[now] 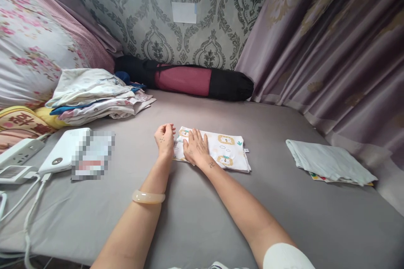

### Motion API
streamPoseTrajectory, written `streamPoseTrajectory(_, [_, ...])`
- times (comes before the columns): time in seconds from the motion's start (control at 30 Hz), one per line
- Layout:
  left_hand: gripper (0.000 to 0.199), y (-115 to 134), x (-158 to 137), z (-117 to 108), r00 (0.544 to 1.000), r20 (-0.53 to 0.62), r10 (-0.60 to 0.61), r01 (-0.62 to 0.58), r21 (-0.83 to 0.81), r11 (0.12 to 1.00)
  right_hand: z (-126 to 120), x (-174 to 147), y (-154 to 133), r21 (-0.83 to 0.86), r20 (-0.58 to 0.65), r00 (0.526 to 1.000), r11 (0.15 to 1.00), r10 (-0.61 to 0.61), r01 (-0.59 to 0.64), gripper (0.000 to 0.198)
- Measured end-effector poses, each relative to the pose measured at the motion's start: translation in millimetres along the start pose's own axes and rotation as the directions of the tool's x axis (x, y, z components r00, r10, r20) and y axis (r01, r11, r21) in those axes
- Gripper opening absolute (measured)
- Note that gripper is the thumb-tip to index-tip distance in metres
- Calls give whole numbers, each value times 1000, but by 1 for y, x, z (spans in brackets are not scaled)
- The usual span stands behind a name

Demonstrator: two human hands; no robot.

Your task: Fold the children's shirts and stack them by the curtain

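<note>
A folded white cloth (235, 153) with lion-like faces and small green leaf prints lies flat in front of me, a small tag at its right edge. Fingers stretched out, my right hand (196, 147) rests flat on the left part of this cloth and hides some of the print. My left hand (165, 139) is right beside the cloth's left edge, its fingers curled in. Its palm side is turned from view, so whether it pinches anything is hidden. A pale bangle (148, 197) circles my left forearm.
At right lies a folded pale cloth (331, 162). Stacked clothes (94, 92) stand at left, near a white device (65, 149), a power strip (20, 153) and cables. A black-and-red long bag (184, 80) lies along the wall. Curtains (331, 38) hang at right.
</note>
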State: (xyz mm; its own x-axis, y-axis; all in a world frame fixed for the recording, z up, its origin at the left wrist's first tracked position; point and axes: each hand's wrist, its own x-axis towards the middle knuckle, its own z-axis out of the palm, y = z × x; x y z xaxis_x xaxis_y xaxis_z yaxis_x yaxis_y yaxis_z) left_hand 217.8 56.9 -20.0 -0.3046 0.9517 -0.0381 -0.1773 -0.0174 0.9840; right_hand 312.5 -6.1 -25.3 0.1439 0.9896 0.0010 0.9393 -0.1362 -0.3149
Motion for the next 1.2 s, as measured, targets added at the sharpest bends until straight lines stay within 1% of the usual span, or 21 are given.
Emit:
streamPoseTrajectory(0.13, [19,-2,-2,1,998,39,53,-53,17,998,-1,-1,1,18,-14,1000,1000,-13,14,59])
streamPoseTrajectory(0.27, [19,-6,-3,1,988,113,104,-114,89,989,-7,-7,7,34,-18,999,999,-28,29,58])
streamPoseTrajectory(0.37, [20,-8,-7,2,965,207,159,-193,156,969,-17,-13,17,21,-25,1000,1000,-6,7,58])
streamPoseTrajectory(0.43, [18,-9,-10,3,942,274,195,-255,205,945,-23,-19,26,6,-34,999,1000,7,-7,58])
streamPoseTrajectory(0.5, [17,-11,-15,5,906,343,247,-343,256,904,-28,-24,36,-14,-39,999,1000,21,-21,57])
streamPoseTrajectory(0.57, [17,-14,-19,8,851,426,307,-456,309,835,-29,-29,45,-39,-47,998,999,31,-33,57])
streamPoseTrajectory(0.63, [19,-18,-23,10,777,525,347,-567,344,749,-27,-32,53,-56,-55,998,998,37,-41,57])
streamPoseTrajectory(0.7, [21,-24,-24,11,692,618,372,-668,354,655,-22,-33,57,-62,-63,997,997,38,-42,57])
streamPoseTrajectory(0.77, [22,-29,-24,11,612,688,390,-749,347,564,-17,-33,59,-60,-74,997,997,37,-41,57])
streamPoseTrajectory(0.83, [23,-34,-22,10,550,737,393,-804,340,489,-14,-32,60,-60,-88,996,998,32,-37,57])
streamPoseTrajectory(0.87, [23,-36,-22,10,529,753,390,-821,338,460,-13,-32,60,-60,-93,995,998,29,-35,57])
streamPoseTrajectory(0.97, [24,-38,-20,9,498,784,371,-844,341,413,-13,-32,59,-55,-95,995,998,28,-33,56])
streamPoseTrajectory(1.1, [23,-38,-20,7,472,804,361,-861,332,386,-17,-35,59,-30,-90,995,999,31,-34,56])
streamPoseTrajectory(1.2, [23,-37,-20,6,461,815,352,-871,340,353,-22,-37,59,-5,-81,996,999,48,-48,55])
